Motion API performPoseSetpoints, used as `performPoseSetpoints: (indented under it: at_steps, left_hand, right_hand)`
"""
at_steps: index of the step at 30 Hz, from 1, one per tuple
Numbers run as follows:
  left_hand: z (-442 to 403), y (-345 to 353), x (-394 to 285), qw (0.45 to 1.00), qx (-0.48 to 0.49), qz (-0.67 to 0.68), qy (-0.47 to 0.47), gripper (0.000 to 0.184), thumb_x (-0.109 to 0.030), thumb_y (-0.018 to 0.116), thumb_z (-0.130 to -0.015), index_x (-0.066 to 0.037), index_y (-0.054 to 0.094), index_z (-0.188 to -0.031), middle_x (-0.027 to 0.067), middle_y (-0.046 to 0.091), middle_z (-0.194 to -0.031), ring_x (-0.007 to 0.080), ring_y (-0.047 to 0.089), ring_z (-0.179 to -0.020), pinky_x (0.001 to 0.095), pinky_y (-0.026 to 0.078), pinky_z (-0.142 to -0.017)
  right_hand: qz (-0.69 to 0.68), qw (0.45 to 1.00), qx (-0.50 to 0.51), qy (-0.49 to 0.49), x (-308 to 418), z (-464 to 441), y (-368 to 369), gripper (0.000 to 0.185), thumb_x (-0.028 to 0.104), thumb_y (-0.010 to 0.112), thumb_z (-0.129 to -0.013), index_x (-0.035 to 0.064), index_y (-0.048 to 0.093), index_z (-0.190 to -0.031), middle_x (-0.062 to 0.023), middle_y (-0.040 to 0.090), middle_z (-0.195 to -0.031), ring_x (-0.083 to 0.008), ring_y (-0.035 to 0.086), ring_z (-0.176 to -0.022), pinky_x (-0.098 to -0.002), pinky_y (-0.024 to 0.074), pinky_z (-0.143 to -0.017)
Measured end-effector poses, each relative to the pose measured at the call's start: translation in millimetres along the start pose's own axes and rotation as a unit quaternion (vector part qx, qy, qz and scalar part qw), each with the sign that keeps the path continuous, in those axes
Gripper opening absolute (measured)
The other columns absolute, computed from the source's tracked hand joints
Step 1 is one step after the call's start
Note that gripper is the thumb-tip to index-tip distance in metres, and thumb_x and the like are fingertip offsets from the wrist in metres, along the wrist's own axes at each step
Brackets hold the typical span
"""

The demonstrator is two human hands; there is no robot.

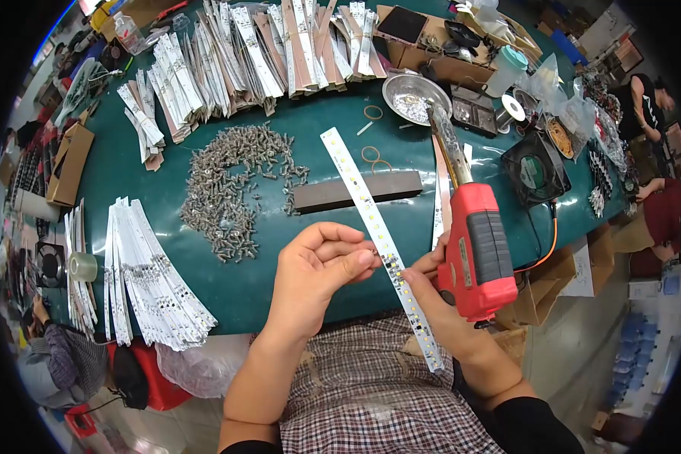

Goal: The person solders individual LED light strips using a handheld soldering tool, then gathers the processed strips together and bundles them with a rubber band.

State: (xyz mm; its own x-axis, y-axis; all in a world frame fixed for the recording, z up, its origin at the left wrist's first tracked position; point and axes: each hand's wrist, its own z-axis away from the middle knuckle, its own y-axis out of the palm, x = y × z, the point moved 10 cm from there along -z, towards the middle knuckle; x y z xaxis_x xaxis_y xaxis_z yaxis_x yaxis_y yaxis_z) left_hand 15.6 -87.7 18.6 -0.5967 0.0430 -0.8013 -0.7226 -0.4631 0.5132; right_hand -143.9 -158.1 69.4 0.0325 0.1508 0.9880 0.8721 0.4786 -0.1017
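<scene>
1. Head view, whole field: a green tabletop carries bundled strips along its far side.
2. Fanned strips: a loose sheaf at the near left, its lower ends apparently overhanging the edge; a catching sleeve could drag pieces to the floor.
3. Component heap: small metallic parts, unconfined; a sweeping left forearm could scatter them.
4. Soldering gun: red and black, partly covering the right hand, its metal tip directed toward a bowl. Whether the hidden fingers grip it cannot be told. If the tip is hot, a careless swing could burn skin or scorch a board.
5. LED strip: held aslant, its upper part crossing in front of a dark block. Support from one side could let it flex or pivot, spoiling alignment.
6. Right hand: thumb and forefinger pinch the LED strip below its middle.
7. Left hand: fingertips pressed together just beside the strip; anything between them is too small to tell. A slack pinch could drop such a piece.
</scene>
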Motion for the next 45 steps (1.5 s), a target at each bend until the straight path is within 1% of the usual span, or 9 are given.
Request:
performPoseSetpoints:
  at_steps: [15,17,24,26,33,35,39,41,45]
  left_hand:
    - [2,1,6,0.999,0.033,-0.019,-0.032,0.024,-0.004,0.073,-0.089,0.002,0.061,-0.109,0.0143,0.074,-0.097,0.0189,0.073,-0.084,0.0275,0.061,-0.071]
    - [2,4,6,0.997,0.055,-0.019,-0.042,0.026,-0.005,0.072,-0.091,0.003,0.061,-0.112,0.0151,0.073,-0.1,0.0191,0.073,-0.089,0.0271,0.06,-0.075]
    - [4,5,7,0.997,0.068,-0.016,-0.045,0.024,-0.004,0.071,-0.091,0.003,0.061,-0.112,0.0148,0.073,-0.101,0.019,0.073,-0.088,0.0271,0.06,-0.075]
    - [3,6,7,0.997,0.07,-0.018,-0.042,0.024,-0.004,0.071,-0.092,0.003,0.061,-0.113,0.0151,0.073,-0.101,0.0188,0.073,-0.088,0.027,0.06,-0.075]
    - [2,5,8,0.997,0.061,-0.02,-0.044,0.025,-0.005,0.071,-0.092,0.003,0.061,-0.113,0.0153,0.073,-0.101,0.0186,0.073,-0.088,0.0266,0.06,-0.074]
    - [2,4,9,0.997,0.059,-0.015,-0.046,0.025,-0.006,0.071,-0.092,0.003,0.061,-0.113,0.0153,0.073,-0.101,0.0184,0.073,-0.087,0.0264,0.06,-0.074]
    - [2,3,10,0.997,0.054,-0.007,-0.045,0.025,-0.006,0.072,-0.091,0.004,0.061,-0.112,0.0147,0.073,-0.1,0.018,0.073,-0.087,0.0264,0.06,-0.074]
    - [1,2,11,0.998,0.046,-0.006,-0.043,0.025,-0.006,0.072,-0.091,0.004,0.061,-0.112,0.0142,0.073,-0.1,0.0175,0.073,-0.086,0.0261,0.06,-0.074]
    - [2,2,8,0.999,0.026,-0.03,-0.021,0.024,-0.005,0.071,-0.091,0.004,0.062,-0.112,0.0142,0.072,-0.099,0.017,0.073,-0.086,0.0255,0.06,-0.074]
  right_hand:
    - [0.022,0.999,0.037,-0.025,5,1,4,0.05,-0.015,0.069,-0.084,0.0006,0.039,-0.122,-0.008,0.063,-0.087,-0.0111,0.065,-0.077,-0.0245,0.0524,-0.065]
    - [0.002,0.998,0.065,0.003,2,4,9,0.048,-0.013,0.064,-0.089,0.0063,0.038,-0.124,-0.0036,0.048,-0.099,-0.0066,0.057,-0.087,-0.0211,0.0471,-0.073]
    - [0.033,0.995,0.099,-0.003,9,2,15,0.048,-0.013,0.065,-0.088,0.006,0.038,-0.124,-0.0038,0.048,-0.099,-0.0071,0.057,-0.087,-0.0218,0.0476,-0.074]
    - [0.001,0.997,0.069,0.032,5,1,12,0.024,-0.001,0.066,-0.093,-0.0003,0.052,-0.113,-0.0021,0.06,-0.087,-0.0082,0.059,-0.078,-0.0259,0.0483,-0.071]
    - [0.001,0.997,0.075,0.034,3,1,12,0.029,-0.002,0.065,-0.093,0.0,0.049,-0.117,-0.0026,0.06,-0.088,-0.0087,0.059,-0.078,-0.0262,0.0487,-0.071]
    - [0.005,0.996,0.085,0.017,4,1,13,0.047,-0.011,0.066,-0.087,0.0065,0.038,-0.12,-0.0047,0.048,-0.1,-0.0082,0.059,-0.082,-0.023,0.0501,-0.072]
    - [0.013,0.994,0.111,0.007,5,1,17,0.047,-0.012,0.066,-0.087,0.0066,0.038,-0.12,-0.0041,0.047,-0.101,-0.0079,0.059,-0.084,-0.0226,0.0499,-0.073]
    - [-0.023,0.998,0.051,-0.005,3,1,10,0.042,-0.009,0.067,-0.089,-0.0007,0.043,-0.122,-0.0057,0.062,-0.088,-0.0098,0.063,-0.075,-0.0247,0.0507,-0.065]
    - [0.002,0.998,0.045,-0.032,1,0,8,0.048,-0.01,0.071,-0.084,-0.0016,0.042,-0.121,-0.0069,0.062,-0.088,-0.0107,0.065,-0.073,-0.0244,0.0517,-0.061]
